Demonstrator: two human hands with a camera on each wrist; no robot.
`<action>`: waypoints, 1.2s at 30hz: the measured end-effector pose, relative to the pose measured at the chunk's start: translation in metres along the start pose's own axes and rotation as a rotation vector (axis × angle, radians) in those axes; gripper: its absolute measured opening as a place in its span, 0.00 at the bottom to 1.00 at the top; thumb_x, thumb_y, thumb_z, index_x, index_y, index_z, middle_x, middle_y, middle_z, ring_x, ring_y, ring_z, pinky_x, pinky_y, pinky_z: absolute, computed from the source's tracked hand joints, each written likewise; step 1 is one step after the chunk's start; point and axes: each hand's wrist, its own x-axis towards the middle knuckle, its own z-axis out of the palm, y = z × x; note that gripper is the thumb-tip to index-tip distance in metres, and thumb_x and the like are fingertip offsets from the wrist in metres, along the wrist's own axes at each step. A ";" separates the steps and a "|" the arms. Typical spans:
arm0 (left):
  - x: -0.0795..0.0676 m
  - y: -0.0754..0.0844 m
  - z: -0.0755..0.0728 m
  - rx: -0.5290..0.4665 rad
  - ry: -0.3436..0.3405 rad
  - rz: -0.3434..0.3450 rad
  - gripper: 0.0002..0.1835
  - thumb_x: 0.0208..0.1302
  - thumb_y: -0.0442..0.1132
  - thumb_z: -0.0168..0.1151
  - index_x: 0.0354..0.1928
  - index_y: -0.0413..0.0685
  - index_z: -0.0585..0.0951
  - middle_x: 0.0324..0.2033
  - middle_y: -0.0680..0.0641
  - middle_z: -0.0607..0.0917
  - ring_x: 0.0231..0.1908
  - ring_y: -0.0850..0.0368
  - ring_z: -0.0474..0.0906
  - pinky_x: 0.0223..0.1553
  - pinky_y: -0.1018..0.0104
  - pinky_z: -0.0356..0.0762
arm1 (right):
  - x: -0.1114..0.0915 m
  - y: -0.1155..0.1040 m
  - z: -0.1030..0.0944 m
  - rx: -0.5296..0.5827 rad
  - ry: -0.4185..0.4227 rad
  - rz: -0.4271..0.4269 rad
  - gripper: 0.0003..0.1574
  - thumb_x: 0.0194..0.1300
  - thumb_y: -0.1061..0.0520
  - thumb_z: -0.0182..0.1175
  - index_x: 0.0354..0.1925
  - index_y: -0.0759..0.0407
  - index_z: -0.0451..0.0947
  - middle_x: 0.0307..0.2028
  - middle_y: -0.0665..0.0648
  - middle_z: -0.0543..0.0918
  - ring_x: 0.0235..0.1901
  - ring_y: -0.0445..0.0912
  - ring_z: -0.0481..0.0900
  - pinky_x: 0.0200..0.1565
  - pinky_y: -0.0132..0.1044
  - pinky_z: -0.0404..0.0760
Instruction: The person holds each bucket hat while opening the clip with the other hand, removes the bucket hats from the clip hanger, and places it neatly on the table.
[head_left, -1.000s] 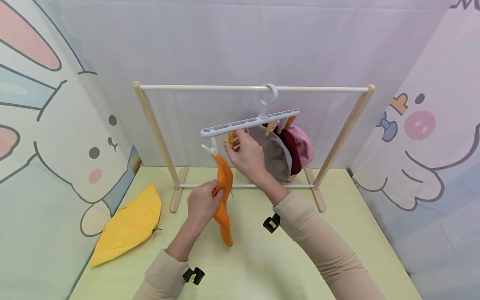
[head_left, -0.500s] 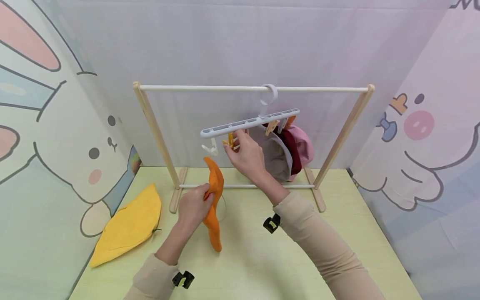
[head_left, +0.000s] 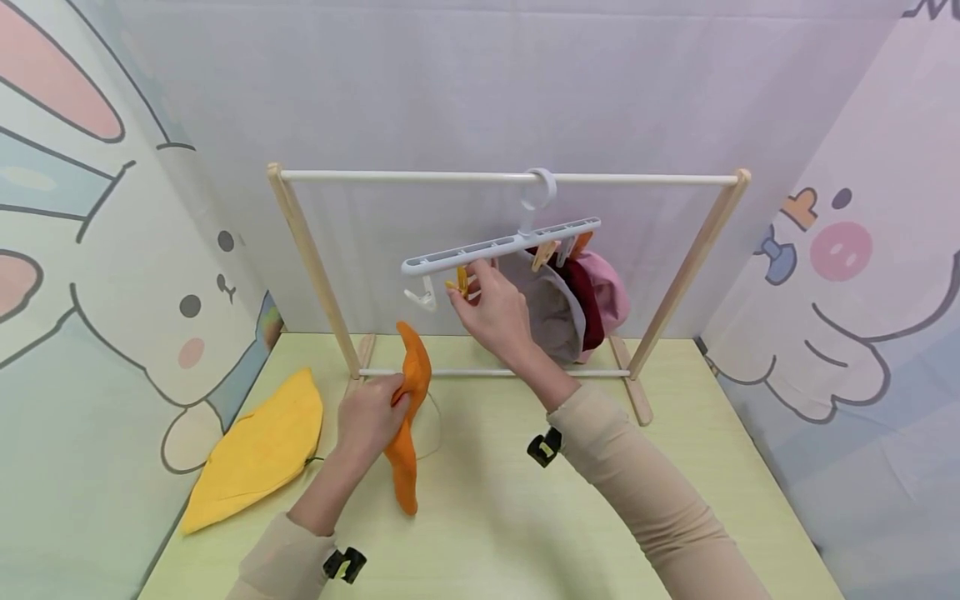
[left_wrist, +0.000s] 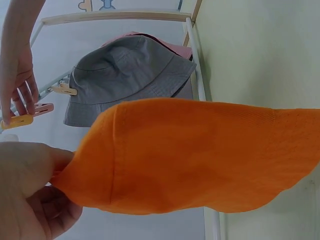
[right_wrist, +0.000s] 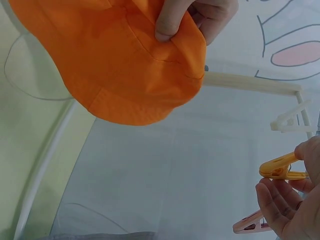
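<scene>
My left hand [head_left: 369, 418] grips an orange bucket hat [head_left: 410, 383] by a fold of its crown, below and left of the hanger. In the left wrist view its flattened side spans the foreground. A thin cord loops from the hat. My right hand [head_left: 497, 307] is up at the grey clip hanger [head_left: 465, 252], pinching a yellow clothes clip [right_wrist: 280, 167] between thumb and fingers; the clip's jaws hold no cloth. Left of it a white clip [head_left: 422, 296] hangs from the hanger's end, apart from the hat. A pink clip [right_wrist: 250, 222] hangs just beyond my right fingers.
The hanger hooks over the white rail of a wooden-legged rack [head_left: 307, 242]. Grey [head_left: 551, 304], maroon [head_left: 583, 304] and pink [head_left: 606, 287] hats hang at its right side. A yellow hat [head_left: 258, 450] lies on the table [head_left: 495, 517] at left. Cartoon-printed cloth walls stand around.
The orange hat's upper end was at the white clip; my left hand has drawn it down and left, away from the clip. The right hand stays on the yellow clip.
</scene>
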 end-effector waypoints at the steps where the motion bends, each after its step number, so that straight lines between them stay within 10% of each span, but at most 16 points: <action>1: 0.000 -0.002 0.000 -0.002 -0.009 -0.006 0.12 0.50 0.35 0.67 0.18 0.52 0.72 0.14 0.53 0.69 0.15 0.57 0.65 0.15 0.65 0.60 | 0.000 0.000 0.000 0.000 0.000 0.002 0.17 0.59 0.47 0.60 0.41 0.55 0.71 0.32 0.51 0.83 0.28 0.41 0.82 0.28 0.38 0.78; 13: -0.008 -0.021 -0.006 0.076 -0.118 -0.042 0.13 0.52 0.37 0.65 0.19 0.51 0.71 0.13 0.51 0.69 0.13 0.55 0.64 0.13 0.65 0.57 | 0.000 0.001 0.000 0.015 -0.003 0.016 0.16 0.58 0.49 0.61 0.41 0.55 0.71 0.31 0.52 0.83 0.28 0.42 0.82 0.28 0.38 0.78; 36: -0.010 -0.054 -0.008 0.191 -0.105 -0.046 0.06 0.49 0.34 0.67 0.32 0.47 0.81 0.15 0.47 0.75 0.10 0.52 0.64 0.10 0.63 0.60 | -0.001 0.001 0.001 0.027 -0.015 0.018 0.17 0.58 0.49 0.61 0.43 0.55 0.71 0.31 0.52 0.83 0.28 0.41 0.83 0.30 0.39 0.79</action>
